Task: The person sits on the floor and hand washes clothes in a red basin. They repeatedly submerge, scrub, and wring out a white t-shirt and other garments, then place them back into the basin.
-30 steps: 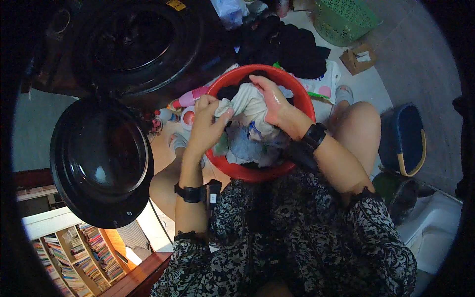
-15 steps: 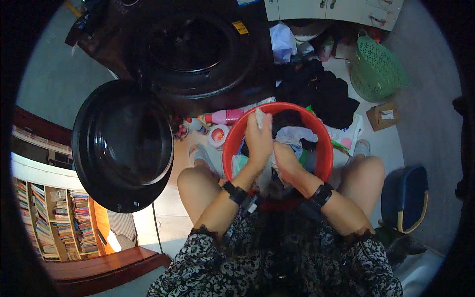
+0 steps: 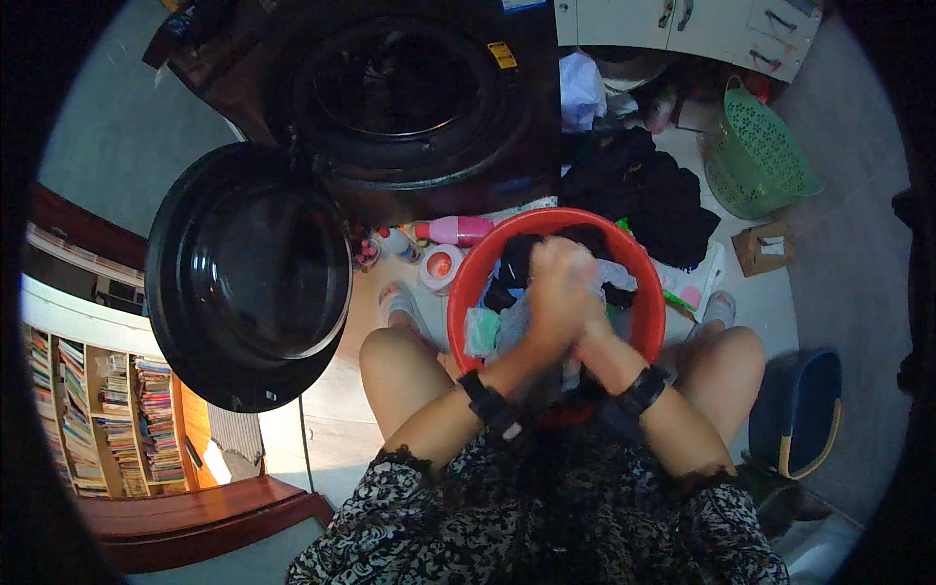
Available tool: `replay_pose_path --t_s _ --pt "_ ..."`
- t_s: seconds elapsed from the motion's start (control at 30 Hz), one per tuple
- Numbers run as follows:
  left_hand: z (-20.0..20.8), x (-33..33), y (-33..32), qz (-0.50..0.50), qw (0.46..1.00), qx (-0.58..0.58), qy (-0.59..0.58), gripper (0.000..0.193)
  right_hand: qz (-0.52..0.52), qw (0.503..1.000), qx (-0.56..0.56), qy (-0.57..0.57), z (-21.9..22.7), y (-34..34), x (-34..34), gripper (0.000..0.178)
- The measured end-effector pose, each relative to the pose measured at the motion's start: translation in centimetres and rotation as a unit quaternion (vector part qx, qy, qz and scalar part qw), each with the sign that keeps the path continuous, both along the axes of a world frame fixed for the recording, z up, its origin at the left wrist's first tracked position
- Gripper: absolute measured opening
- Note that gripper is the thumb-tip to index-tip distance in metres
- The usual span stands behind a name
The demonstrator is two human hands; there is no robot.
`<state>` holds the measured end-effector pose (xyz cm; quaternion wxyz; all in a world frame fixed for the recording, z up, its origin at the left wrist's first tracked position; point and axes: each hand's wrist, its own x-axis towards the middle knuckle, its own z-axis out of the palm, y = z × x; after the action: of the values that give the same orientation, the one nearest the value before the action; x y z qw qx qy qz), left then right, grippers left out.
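Note:
A red tub (image 3: pixel 656 292) stands between my knees with dark and pale laundry inside. Over it my left hand (image 3: pixel 558 288) and my right hand (image 3: pixel 597 343) press together, both closed and partly smeared by motion. A light grey cloth (image 3: pixel 571 374) is gripped between them, mostly hidden by the fingers, with a bit hanging below. Beside it in the tub lie a whitish garment (image 3: pixel 616 278), a grey cloth (image 3: pixel 514 320) and a pale green piece (image 3: pixel 482 331), whose kind I cannot tell. Dark clothes (image 3: pixel 502 292) show at the inner left wall.
A front-loading washing machine (image 3: pixel 429 175) has its round door (image 3: pixel 249 283) swung out at left. Bottles, among them a pink one (image 3: pixel 458 230), and a white roll (image 3: pixel 441 265) stand beside the tub. Black clothes (image 3: pixel 648 190), a green basket (image 3: pixel 760 161) and a blue bucket (image 3: pixel 795 409) are around.
My left hand has come down and right, turning over against my right hand, with the cloth between them. The view has shifted slightly, so surroundings appear a little further right.

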<state>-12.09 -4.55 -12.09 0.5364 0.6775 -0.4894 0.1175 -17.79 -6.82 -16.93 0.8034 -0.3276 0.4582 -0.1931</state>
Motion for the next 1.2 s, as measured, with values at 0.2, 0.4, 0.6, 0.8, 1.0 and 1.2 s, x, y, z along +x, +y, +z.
replay_pose_path --t_s 0.2,0.4,0.6,0.8,1.0,1.2 --pt "-0.5 0.5 0.9 -0.138 0.968 0.071 0.199 0.02 -0.05 0.979 0.159 -0.119 -1.0 1.2 0.2 0.023" --pt "-1.9 4.7 -1.8 -0.087 0.891 -0.017 0.445 0.017 0.125 0.966 -0.199 -0.11 -1.5 0.8 -0.5 0.024" --pt "-1.2 -2.9 1.3 -0.227 0.969 -0.01 0.097 0.007 0.075 0.975 -0.208 -0.036 -0.8 -0.7 -1.2 0.021" --pt "-1.7 3.1 -1.0 -0.082 0.933 0.034 0.348 0.03 0.106 0.981 -0.152 -0.053 -0.4 0.0 -0.2 0.024" --pt "-0.7 -1.0 -1.1 -0.034 0.99 -0.02 0.137 0.02 0.147 0.926 -0.317 0.142 -0.9 -1.4 0.1 0.024" --pt "-0.6 -2.6 0.3 -0.109 0.986 -0.026 0.122 0.026 -0.015 0.993 -0.033 -0.11 -2.4 -0.4 0.3 0.03"
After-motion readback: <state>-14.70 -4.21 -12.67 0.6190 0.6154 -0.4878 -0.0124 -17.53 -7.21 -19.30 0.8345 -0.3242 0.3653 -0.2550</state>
